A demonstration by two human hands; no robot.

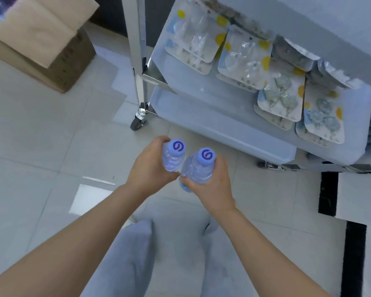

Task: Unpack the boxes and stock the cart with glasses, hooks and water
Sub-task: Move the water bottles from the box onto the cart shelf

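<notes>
Legs: person's pale grey trousers (135, 260) at bottom centre, seen from above, over tiled floor (41, 159).
L hand: left hand (150, 166) wrapped round a small clear water bottle, left bottle (172, 157), fingers on the far side, thumb near side; bottle upright, pale blue cap w/ purple swirl facing the camera.
R hand: right hand (210, 185) clamped on a second water bottle, right bottle (198, 168), same cap; upright, slightly nearer than the other.
Bottles: side by side, touching or nearly so at the shoulders; can't tell which. Both held over the floor, just in front of the cart, not on any shelf.
Cart: pale blue plastic shelves on a steel frame. Lower shelf (223, 127) edge is nearest the bottles; what lies on it is mostly hidden under the shelf above.
Middle shelf (180, 76): holds hook packs (238, 54), i.e. blister cards w/ clear hooks, yellow and blue marks, lying flat in overlapping stacks, running from back-left to front-right. Left part of shelf bare.
Steel post (137, 50): left cart corner, caster wheel (138, 123) on the floor.
Box: open cardboard box (41, 41) far left on the floor, flap up, well apart from the cart.
Right floor: black mat (356, 254) w/ a white sheet (360, 196) over it.
</notes>
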